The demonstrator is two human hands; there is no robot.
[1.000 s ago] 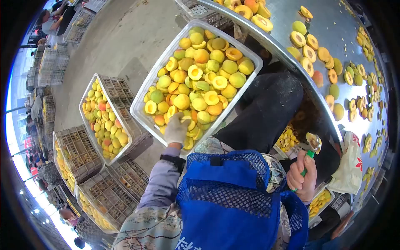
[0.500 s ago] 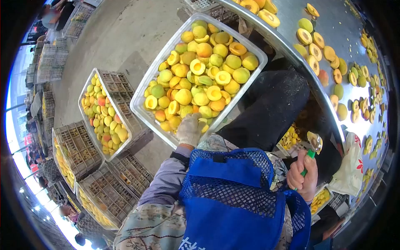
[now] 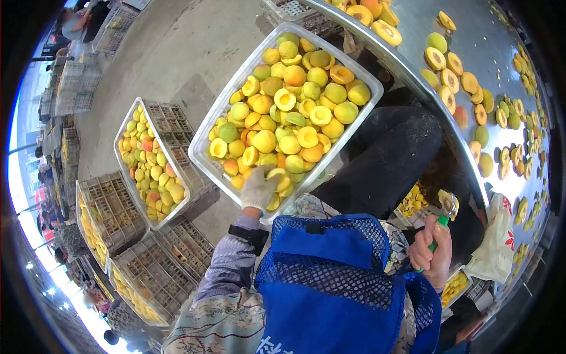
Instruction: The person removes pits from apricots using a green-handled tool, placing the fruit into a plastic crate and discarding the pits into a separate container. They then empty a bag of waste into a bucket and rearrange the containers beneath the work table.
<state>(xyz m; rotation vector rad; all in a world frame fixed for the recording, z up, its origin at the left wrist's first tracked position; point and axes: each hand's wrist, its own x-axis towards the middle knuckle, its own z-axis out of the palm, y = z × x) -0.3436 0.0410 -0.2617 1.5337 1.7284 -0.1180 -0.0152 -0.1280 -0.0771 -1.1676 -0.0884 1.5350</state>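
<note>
- One gloved L hand [image 3: 258,187] down in the near corner of the white crate [image 3: 237,88], fingers at a halved fruit [image 3: 277,173]; can't tell if it's gripped.
- Cut fruit [image 3: 265,141] fills crate, mostly beyond L hand.
- R hand [image 3: 432,251], bare, closed round green-handled spoon [image 3: 443,220], bowl up, w/ a bit of fruit in it.
- Plastic bag [image 3: 492,248] just beside R hand; metal table [image 3: 413,47] w/ more halves beyond.
</note>
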